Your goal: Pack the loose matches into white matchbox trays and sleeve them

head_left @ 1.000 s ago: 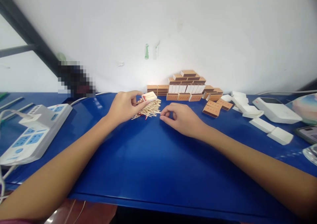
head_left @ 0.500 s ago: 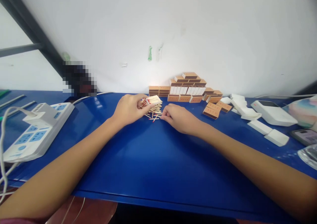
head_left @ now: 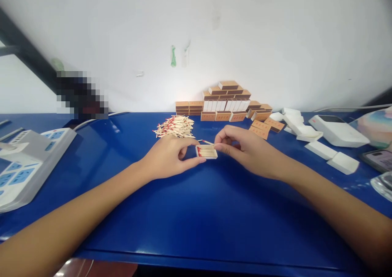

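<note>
Between thumb and fingers, my left hand [head_left: 171, 156] grips a small white matchbox tray [head_left: 211, 157] at its left end. Matches with red heads lie side by side in the tray, heads toward the left. At the tray's right end, my right hand [head_left: 241, 148] pinches a match [head_left: 208, 142], whose red head points left just above the tray's far edge. Behind my left hand a loose heap of matches [head_left: 176, 126] lies on the blue table [head_left: 183, 211].
Matchboxes [head_left: 226, 92] are stacked against the wall, with several flat sleeves [head_left: 260, 129] to their right. White empty trays [head_left: 301, 126], a white device [head_left: 338, 130] and a phone [head_left: 378, 160] lie further right. A power strip [head_left: 36, 166] with cables stands at the left.
My left hand has brought the tray from over the heap rightward and nearer to me. My right hand has moved right from the heap's edge to the tray, now visibly holding a match.
</note>
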Motion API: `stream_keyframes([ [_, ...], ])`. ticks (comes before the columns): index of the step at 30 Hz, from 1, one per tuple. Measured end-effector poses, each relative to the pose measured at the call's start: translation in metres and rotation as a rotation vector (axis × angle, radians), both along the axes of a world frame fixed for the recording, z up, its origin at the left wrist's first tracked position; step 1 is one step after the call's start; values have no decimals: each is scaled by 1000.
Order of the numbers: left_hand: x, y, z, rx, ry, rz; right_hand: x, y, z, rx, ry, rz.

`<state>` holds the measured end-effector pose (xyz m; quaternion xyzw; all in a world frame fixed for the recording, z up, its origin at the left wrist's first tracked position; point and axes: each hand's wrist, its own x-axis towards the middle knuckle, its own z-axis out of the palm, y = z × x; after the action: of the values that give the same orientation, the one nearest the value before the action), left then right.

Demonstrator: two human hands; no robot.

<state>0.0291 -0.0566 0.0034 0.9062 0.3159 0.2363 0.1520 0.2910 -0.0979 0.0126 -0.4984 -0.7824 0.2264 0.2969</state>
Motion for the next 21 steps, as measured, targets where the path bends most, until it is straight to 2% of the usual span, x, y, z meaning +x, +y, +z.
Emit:
stream_keyframes([
  [5, 4, -5, 0, -43, 6, -28, -13, -8, 0, -42, -21, 54],
  [12, 3, -7, -1, -27, -9, -24, -15, -11, 0, -118, 42, 84],
  [16, 2, -6, -1, 4, -7, -32, -10, -9, 2, -79, 49, 54],
  [21, 2, -5, 0, 13, -7, -27, 2, -4, 4, -18, -85, 83],
])
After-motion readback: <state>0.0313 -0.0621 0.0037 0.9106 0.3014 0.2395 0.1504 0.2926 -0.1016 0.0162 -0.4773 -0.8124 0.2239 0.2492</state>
